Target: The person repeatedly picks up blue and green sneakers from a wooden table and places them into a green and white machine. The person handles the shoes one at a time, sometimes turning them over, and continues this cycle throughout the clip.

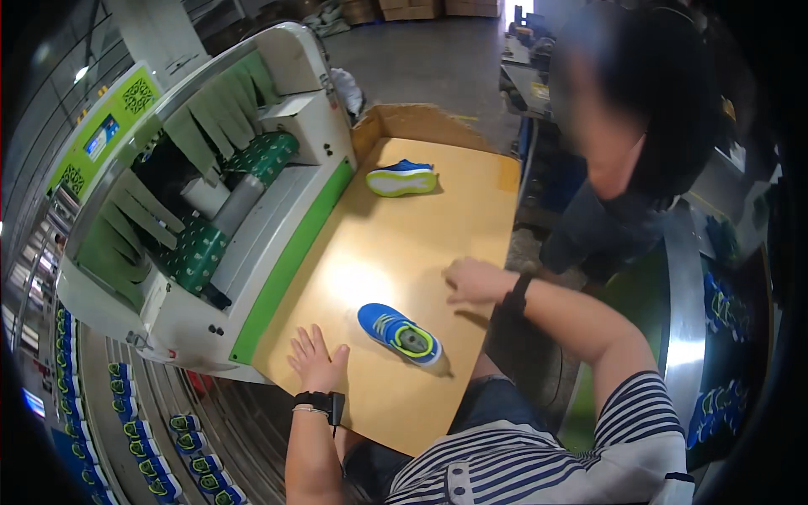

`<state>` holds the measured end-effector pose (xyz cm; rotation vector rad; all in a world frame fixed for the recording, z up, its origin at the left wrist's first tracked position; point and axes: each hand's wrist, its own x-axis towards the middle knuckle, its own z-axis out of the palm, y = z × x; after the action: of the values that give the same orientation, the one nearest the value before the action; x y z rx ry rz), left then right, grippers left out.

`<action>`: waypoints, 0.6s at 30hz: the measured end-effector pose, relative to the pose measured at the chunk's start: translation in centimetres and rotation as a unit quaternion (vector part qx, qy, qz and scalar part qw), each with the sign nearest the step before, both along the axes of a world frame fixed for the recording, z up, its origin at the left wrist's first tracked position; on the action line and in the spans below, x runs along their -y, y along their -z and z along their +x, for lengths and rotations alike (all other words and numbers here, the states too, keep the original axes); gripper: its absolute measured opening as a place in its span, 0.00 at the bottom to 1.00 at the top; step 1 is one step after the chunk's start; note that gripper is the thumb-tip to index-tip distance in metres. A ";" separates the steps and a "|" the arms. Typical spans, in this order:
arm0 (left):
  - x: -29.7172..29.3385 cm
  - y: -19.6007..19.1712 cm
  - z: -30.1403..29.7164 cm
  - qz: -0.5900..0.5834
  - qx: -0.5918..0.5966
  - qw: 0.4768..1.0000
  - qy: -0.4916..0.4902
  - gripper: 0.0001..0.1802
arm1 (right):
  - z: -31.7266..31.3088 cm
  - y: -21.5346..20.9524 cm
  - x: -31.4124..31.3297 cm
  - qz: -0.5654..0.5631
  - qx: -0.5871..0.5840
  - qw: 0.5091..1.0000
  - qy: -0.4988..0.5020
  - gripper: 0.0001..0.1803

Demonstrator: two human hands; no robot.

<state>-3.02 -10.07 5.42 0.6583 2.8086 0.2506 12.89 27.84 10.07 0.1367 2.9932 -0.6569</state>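
On a light wooden tabletop a blue sneaker with a lime-green collar stands upright between my hands. To its left my left hand lies with its fingers spread, apart from the shoe and holding nothing. My right hand is over the right part of the table, beyond the sneaker and apart from it. Its fingers are loosely bent and apart, with nothing visible in them. Farther off, a second blue sneaker lies on its side, showing its white and lime-green sole.
A white and green machine with hanging cloth strips and a green patterned belt borders the table's left side. Racks at lower left hold rows of similar shoes. At the right, another person stands near a metal-edged conveyor.
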 end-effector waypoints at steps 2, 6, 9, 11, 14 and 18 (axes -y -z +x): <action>0.3 0.3 0.2 0.002 -0.006 1.000 0.008 0.53 | -5.1 0.0 -4.1 -0.014 0.025 0.998 0.047 0.28; 0.6 -0.7 0.5 -0.018 0.026 0.999 -0.001 0.53 | -15.3 -1.1 -10.8 -0.236 -0.015 0.929 0.286 0.38; -0.3 -1.1 0.2 -0.009 0.039 0.999 0.017 0.53 | -20.4 2.2 -17.9 -0.363 -0.071 0.848 0.380 0.37; 1.1 -1.8 0.8 -0.033 0.056 0.998 -0.010 0.53 | -24.4 3.9 -14.1 -0.442 -0.046 0.810 0.382 0.35; 0.2 -1.3 -0.4 -0.035 0.061 0.997 0.017 0.53 | -23.4 6.1 -17.2 -0.535 -0.063 0.767 0.349 0.33; 0.5 -1.1 0.3 -0.021 0.049 0.999 -0.001 0.52 | -18.8 0.4 -10.1 -0.374 -0.101 0.843 0.372 0.51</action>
<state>-2.76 -10.58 6.50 0.6153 2.7133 0.2174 -5.88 37.98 9.63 1.2530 2.5030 -1.9343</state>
